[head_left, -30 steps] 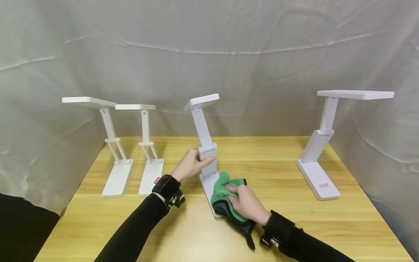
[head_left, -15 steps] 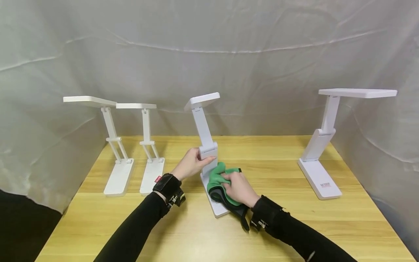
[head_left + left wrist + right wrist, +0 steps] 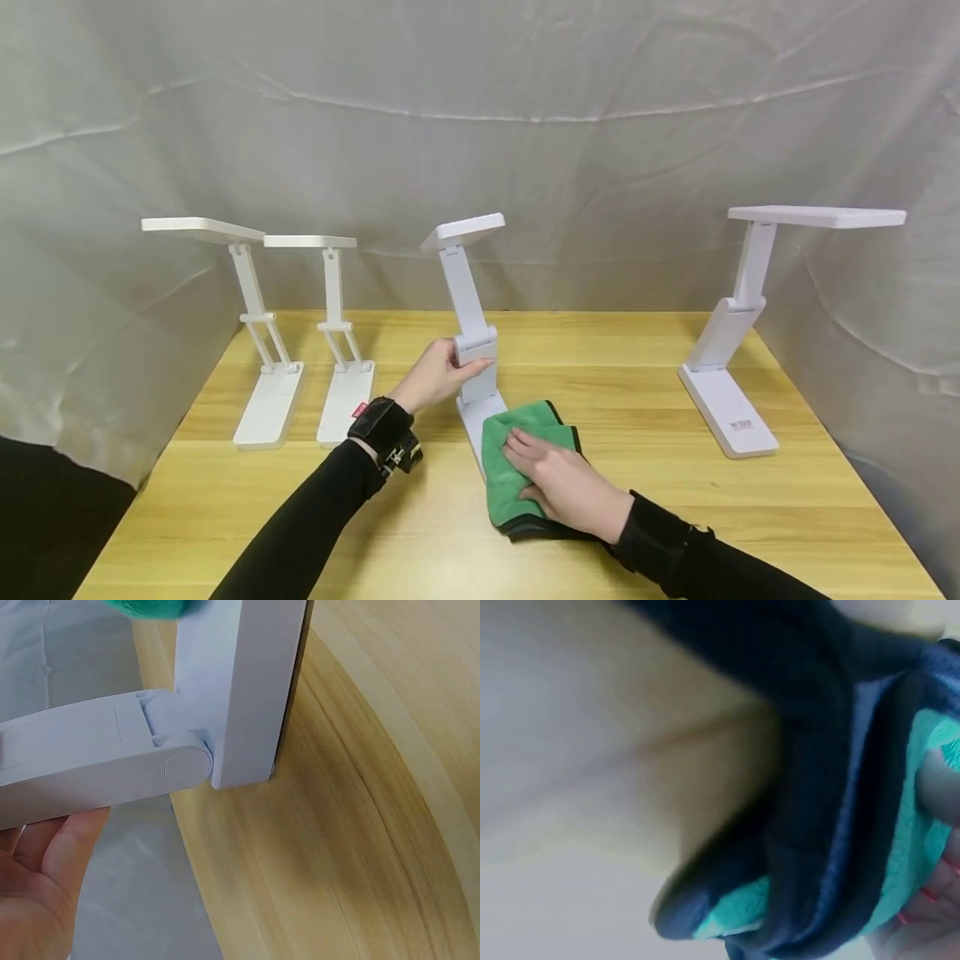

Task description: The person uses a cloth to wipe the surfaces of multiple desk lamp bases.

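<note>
A white folding desk lamp (image 3: 478,367) stands tilted in the middle of the table in the head view. My left hand (image 3: 435,377) grips its lower arm just under the middle joint, thumb across the front. In the left wrist view, fingers (image 3: 64,851) hold the lamp's arm (image 3: 82,750) near the hinge above the base. A green cleaning cloth (image 3: 517,479) with black edging covers most of the lamp's base. My right hand (image 3: 566,483) holds this cloth against the base, fingers bent into it. Dark edging of the folded cloth (image 3: 817,787) fills the right wrist view, blurred.
Two white desk lamps, one at the far left (image 3: 270,404) and one beside it (image 3: 347,400), stand unfolded. Another white lamp (image 3: 729,408), with red lettering on its base, stands at the right. A grey fabric backdrop (image 3: 480,167) encloses the wooden table (image 3: 637,467).
My right hand has moved up the lamp base, then back down toward me with the cloth. The cloth now lies spread flatter. My left hand keeps its grip on the lamp.
</note>
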`<state>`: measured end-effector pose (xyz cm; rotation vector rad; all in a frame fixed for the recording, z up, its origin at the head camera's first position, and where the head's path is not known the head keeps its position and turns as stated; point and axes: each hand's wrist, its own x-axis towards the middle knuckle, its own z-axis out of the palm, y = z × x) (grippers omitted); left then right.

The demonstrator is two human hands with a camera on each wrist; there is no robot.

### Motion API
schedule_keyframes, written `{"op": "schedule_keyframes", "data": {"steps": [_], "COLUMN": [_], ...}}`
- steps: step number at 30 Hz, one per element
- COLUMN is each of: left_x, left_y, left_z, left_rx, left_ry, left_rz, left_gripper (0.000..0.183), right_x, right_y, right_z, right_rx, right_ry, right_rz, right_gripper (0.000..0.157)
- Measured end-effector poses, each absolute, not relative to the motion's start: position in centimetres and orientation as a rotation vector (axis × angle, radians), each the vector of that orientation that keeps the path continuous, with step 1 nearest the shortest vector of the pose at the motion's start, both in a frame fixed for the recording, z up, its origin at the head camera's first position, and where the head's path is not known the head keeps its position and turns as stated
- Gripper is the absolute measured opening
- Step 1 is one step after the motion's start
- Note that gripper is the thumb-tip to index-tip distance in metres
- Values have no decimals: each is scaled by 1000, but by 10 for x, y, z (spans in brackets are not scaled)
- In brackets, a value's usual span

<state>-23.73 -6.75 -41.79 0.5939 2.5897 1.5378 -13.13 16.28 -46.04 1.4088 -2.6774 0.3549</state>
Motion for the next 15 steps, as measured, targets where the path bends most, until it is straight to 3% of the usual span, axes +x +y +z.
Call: {"op": "schedule_keyframes", "data": {"steps": [6, 13, 15], "left_x": [-236, -232, -226], "left_y": [-65, -63, -63], "left_z": [-419, -410, -401], "left_rx": [587, 581, 580], "left_ry": [2573, 2581, 2592], "left_rz": [1542, 1551, 1533], "left_gripper": [30, 29, 28], "right_x": [-132, -134, -136], "right_y": [141, 147, 152], "right_z": [-459, -452, -450], "right_rx": [1564, 1677, 1703], "right_ry": [-2614, -2637, -2644], "right_rz": [215, 317, 411], "right_gripper": [64, 44, 45]}}
